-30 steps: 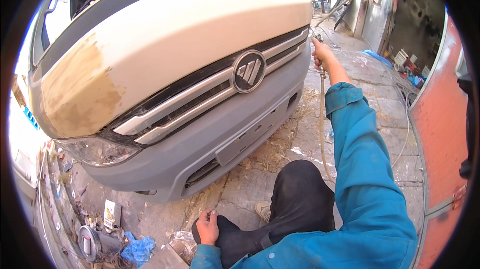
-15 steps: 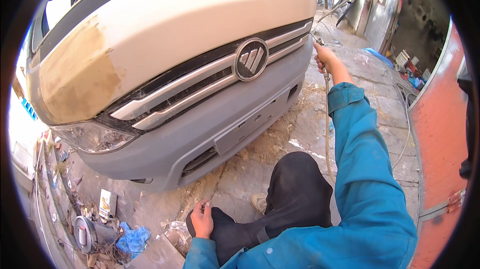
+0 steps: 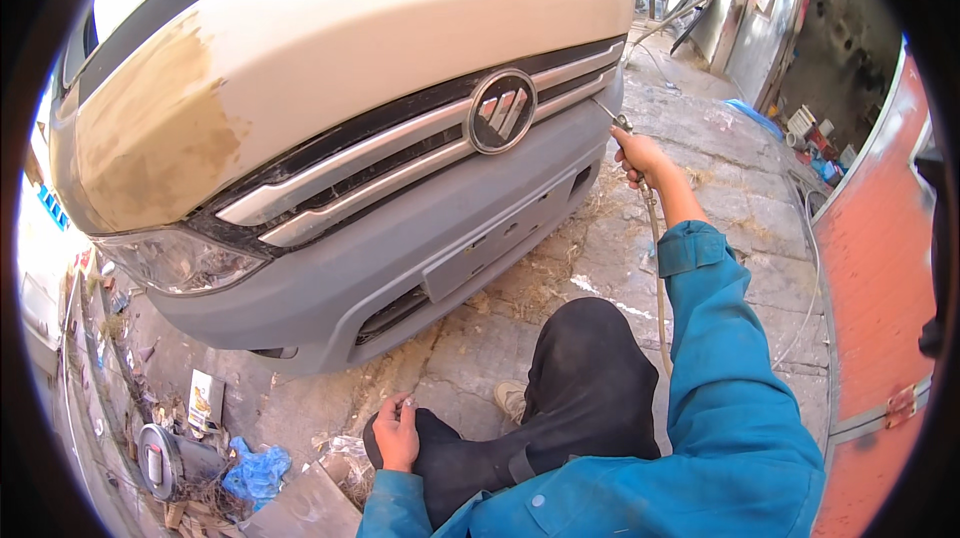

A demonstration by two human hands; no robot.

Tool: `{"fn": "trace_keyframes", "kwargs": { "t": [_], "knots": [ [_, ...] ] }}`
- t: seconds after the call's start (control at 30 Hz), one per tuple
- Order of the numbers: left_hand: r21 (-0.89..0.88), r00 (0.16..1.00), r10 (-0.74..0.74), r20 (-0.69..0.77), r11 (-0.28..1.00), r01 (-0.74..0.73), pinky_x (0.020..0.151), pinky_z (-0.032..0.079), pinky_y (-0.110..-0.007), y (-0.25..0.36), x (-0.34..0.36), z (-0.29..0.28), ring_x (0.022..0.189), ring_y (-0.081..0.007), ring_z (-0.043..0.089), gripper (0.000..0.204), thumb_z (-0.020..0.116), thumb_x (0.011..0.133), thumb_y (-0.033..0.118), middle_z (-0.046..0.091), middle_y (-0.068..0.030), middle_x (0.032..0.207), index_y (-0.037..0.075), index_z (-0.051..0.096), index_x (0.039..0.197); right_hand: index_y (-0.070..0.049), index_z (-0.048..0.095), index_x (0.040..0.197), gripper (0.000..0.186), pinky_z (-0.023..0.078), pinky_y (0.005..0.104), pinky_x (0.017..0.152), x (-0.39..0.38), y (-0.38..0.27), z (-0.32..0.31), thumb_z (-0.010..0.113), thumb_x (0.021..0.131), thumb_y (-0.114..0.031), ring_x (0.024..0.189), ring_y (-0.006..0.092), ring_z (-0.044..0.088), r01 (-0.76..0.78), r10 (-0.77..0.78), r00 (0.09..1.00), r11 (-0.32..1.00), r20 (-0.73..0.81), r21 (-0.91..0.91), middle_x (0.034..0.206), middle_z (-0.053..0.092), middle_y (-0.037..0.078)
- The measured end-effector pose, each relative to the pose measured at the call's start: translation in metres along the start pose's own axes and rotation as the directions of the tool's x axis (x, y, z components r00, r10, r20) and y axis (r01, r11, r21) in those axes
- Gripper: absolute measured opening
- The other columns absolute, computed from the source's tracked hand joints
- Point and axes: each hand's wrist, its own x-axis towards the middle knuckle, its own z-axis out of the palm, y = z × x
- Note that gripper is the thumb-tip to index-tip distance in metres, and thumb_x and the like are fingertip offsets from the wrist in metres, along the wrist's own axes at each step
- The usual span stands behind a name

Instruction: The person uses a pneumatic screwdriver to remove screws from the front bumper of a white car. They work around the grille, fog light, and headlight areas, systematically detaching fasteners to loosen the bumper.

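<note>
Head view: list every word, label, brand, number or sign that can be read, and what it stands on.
No readable words or numbers.
Round emblem on the grille: slanted bars, no letters.
White box: markings too small to read.
Hose-fed tool in the right hand: none legible.

From here I see a small metal nozzle gun (image 3: 624, 125) in the person's right grip (image 3: 643, 158), its thin nozzle (image 3: 606, 109) tilted up and left toward the far end of the grey bumper (image 3: 400, 248); contact is unclear. A tan hose (image 3: 660, 303) hangs from its base, curving slightly.
</note>
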Motion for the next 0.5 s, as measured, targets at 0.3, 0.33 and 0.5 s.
{"fn": "trace_keyframes", "kwargs": {
  "t": [0.3, 0.33, 0.5],
  "knots": [
    [0.005, 1.000, -0.012, -0.015, 1.000, 0.012, 0.089, 0.059, -0.032, 0.001, -0.003, -0.003, 0.096, -0.0153, 0.075, 0.026, 0.075, 0.108, 0.014, 0.082, -0.0115, 0.104, -0.005, 0.078, 0.125, -0.002, 0.063, 0.093, 0.068, 0.044, 0.0421, 0.045, -0.009, -0.007, 0.000, 0.064, 0.110, -0.068, 0.042, 0.0168, 0.042, 0.009, -0.014, 0.996, 0.998, -0.083, -0.057, 0.058, 0.042, 0.000],
    [0.013, 1.000, -0.014, -0.021, 1.000, 0.015, 0.089, 0.059, -0.032, 0.000, -0.003, -0.003, 0.096, -0.0152, 0.075, 0.026, 0.075, 0.108, 0.014, 0.082, -0.0115, 0.104, -0.005, 0.078, 0.125, -0.001, 0.063, 0.093, 0.067, 0.044, 0.0415, 0.044, -0.014, -0.007, 0.001, 0.064, 0.110, -0.066, 0.042, 0.0169, 0.042, 0.040, -0.043, 0.997, 0.998, -0.061, -0.046, 0.058, 0.043, 0.000],
    [0.018, 1.000, 0.001, -0.007, 1.000, -0.001, 0.088, 0.059, -0.032, -0.003, -0.002, -0.003, 0.095, -0.0152, 0.074, 0.027, 0.075, 0.108, 0.015, 0.082, -0.0116, 0.104, -0.005, 0.078, 0.125, -0.001, 0.065, 0.093, 0.066, 0.045, 0.0399, 0.044, -0.053, -0.001, 0.008, 0.066, 0.109, -0.065, 0.042, 0.0162, 0.044, 0.090, -0.092, 0.995, 0.994, -0.038, -0.055, 0.058, 0.046, 0.000]
  ]
}}
